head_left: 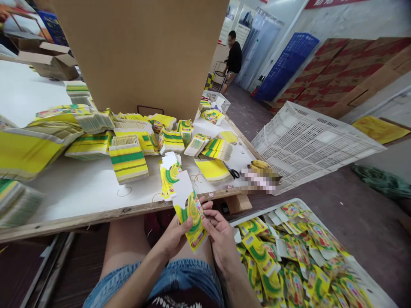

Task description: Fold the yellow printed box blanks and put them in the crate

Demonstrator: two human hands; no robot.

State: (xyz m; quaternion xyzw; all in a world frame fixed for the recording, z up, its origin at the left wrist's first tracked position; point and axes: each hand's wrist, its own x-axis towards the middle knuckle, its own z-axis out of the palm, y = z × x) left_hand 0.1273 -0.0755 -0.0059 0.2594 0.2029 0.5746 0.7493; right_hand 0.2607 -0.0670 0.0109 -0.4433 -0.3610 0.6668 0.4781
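Note:
Both my hands hold one yellow and green printed carton (192,218) above my lap, its white flap pointing up and away from me. My left hand (175,235) grips its lower left side with the thumb across the front. At the right edge, my right hand (220,229) has its thumb against the carton and the fingers partly behind it. Just beyond, on the table edge, lies a small pile of flat yellow cartons (168,177) with white flaps. To my right, a white crate (300,203) is heaped with many such cartons (263,256).
Stacks of printed card (128,160) spread along the white table (80,184). Black-handled scissors (233,172) and rubber bands lie near its right end. A large cardboard sheet (141,55) stands behind. White crates (308,141) stand at right, with bananas (261,167) beside them. A person (234,57) is farther back.

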